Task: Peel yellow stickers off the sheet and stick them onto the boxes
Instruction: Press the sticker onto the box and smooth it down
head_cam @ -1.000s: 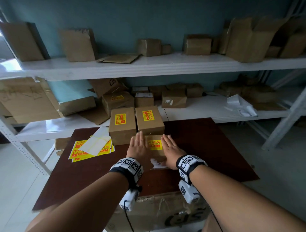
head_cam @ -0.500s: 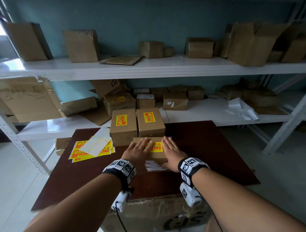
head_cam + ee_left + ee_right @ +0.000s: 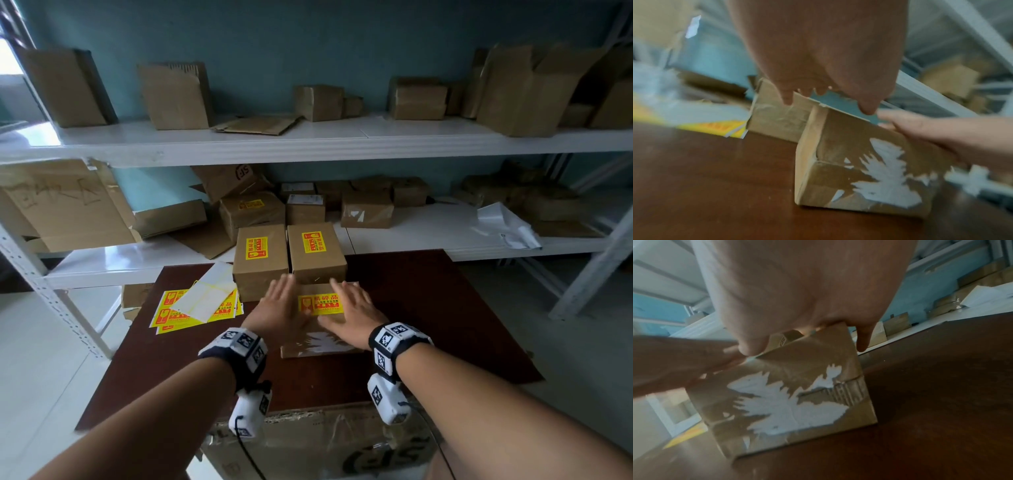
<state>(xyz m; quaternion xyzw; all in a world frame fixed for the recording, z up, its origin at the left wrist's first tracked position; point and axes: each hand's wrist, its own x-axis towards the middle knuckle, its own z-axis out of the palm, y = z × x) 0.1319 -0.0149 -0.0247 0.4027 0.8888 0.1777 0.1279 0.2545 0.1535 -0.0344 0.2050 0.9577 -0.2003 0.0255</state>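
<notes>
A small cardboard box [image 3: 318,347] with torn white label remains on its near side lies on the dark brown table [image 3: 428,308]. A yellow sticker [image 3: 320,304] sits on its top. My left hand [image 3: 277,308] and my right hand [image 3: 351,313] lie flat with straight fingers on the box top, one on each side of the sticker. The wrist views show the same box [image 3: 840,170] [image 3: 797,386] under each palm. Two more boxes [image 3: 260,260] [image 3: 317,251] with yellow stickers stand just behind. The yellow sticker sheets [image 3: 191,310] lie at the left under a white backing sheet [image 3: 209,294].
White metal shelving [image 3: 308,140] behind the table carries several cardboard boxes on two levels, one with a yellow sticker [image 3: 251,204]. A large carton [image 3: 318,442] stands below the table's near edge. Crumpled white plastic [image 3: 503,222] lies on the lower shelf at right.
Both hands have stayed flat on the box top. The left hand has shifted slightly outward, leaving more of the sticker uncovered. The head view has tilted a little.
</notes>
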